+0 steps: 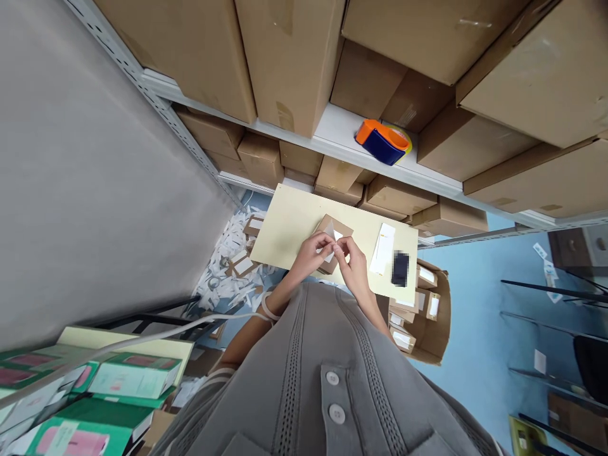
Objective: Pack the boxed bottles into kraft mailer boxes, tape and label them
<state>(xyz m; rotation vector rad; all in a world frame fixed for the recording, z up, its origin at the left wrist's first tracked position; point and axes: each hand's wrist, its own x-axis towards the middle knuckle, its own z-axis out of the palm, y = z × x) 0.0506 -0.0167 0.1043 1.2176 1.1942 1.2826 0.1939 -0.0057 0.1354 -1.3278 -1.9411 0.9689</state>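
Several green and pink boxes (95,396) lie stacked at bottom left, beneath a white cable (166,331) and beside a grey panel (95,158) that fills the left side. Next along, white paper scraps (228,269) cover part of the floor, with a few small labelled boxes (241,264) among them. The left hand (310,254), a white band (268,308) around its wrist, pinches a white slip (330,250) between thumb and fingers. The right hand (350,266) comes in from the other side, its fingertips together and clamped on the same slip, so the two hands nearly touch. The slip is held just above a small cardboard box (332,240), which rests on a pale yellow board (285,221) near its front edge, partly behind the hands. Below the hands, a grey cardigan (304,380) with two buttons fills the bottom middle. Further right on the board lie a white paper strip (382,249) and a black object (400,268), too blurred to name. Past the board, an open carton (439,323) holds more small boxes. Overhead, a white shelf (342,136) carries brown cartons (289,57) and an orange and blue tape dispenser (382,140). Blue floor (475,335) spreads across the right.
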